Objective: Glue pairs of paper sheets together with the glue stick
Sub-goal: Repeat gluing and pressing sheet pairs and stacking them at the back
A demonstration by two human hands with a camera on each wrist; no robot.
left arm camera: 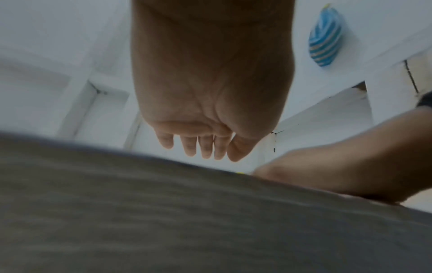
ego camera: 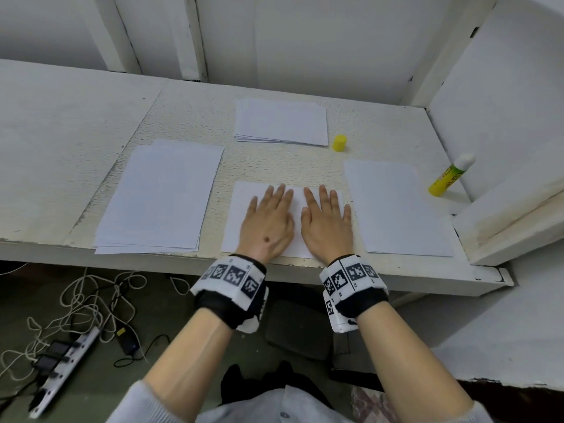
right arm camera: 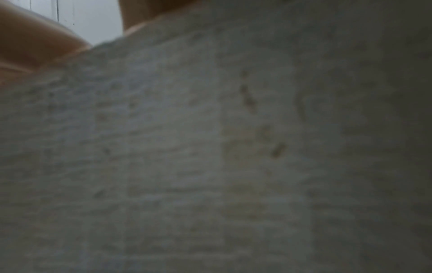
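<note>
A white paper sheet [ego camera: 241, 215] lies at the front middle of the table. Both hands lie flat on it, side by side with fingers straight: my left hand [ego camera: 268, 218] on its left half, my right hand [ego camera: 325, 221] on its right half. The left wrist view shows my left hand [left arm camera: 201, 144] from below with fingers extended. An uncapped glue stick [ego camera: 451, 175], yellow and green with a white tip, leans against the right wall. Its yellow cap [ego camera: 339, 143] stands by the far paper stack [ego camera: 280, 122]. The right wrist view is blurred by the table surface.
A stack of sheets [ego camera: 158, 196] lies at the left, and sheets [ego camera: 396, 209] lie at the right. White walls enclose the table [ego camera: 61, 132] at the back and right. Below the front edge are cables and a power strip [ego camera: 67, 370] on the floor.
</note>
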